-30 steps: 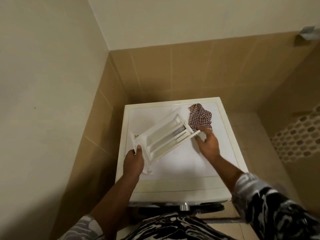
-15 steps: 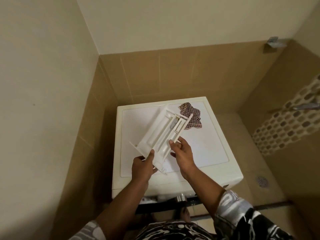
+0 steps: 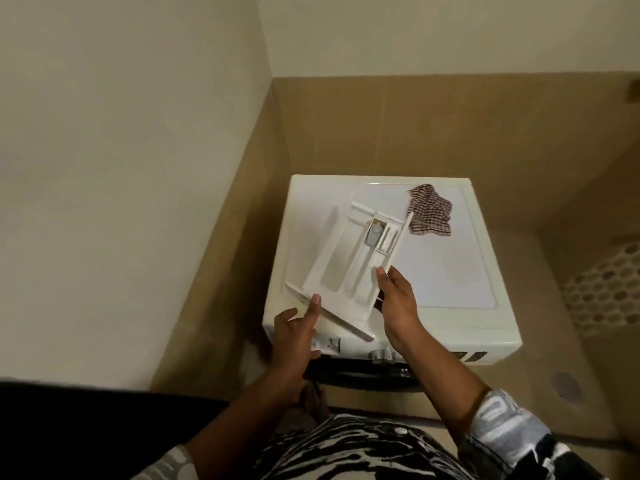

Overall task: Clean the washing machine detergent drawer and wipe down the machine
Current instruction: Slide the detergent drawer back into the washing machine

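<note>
1. Since half a second ago the detergent drawer [image 3: 349, 261] has swung more upright in the view, its open compartments now facing the camera. Its front panel has come down past the front edge of the washing machine [image 3: 450, 271].
2. The checked cloth [image 3: 430, 210] lies where it lay before, at the back right of the machine's top, just beside the drawer's far end.
3. No brand or writing can be read. The markings on the machine's control panel are too blurred to make out.
4. The left hand [image 3: 294, 329] holds the drawer's front panel at its left end, thumb pressed on the upper face and the other fingers spread loosely below.
5. The right hand [image 3: 398, 299] grips the drawer's right side wall, thumb on the inner edge and fingers behind.
6. Both forearms reach forward from patterned sleeves, and the drawer is held above the machine's top, tilted away from the person.
</note>
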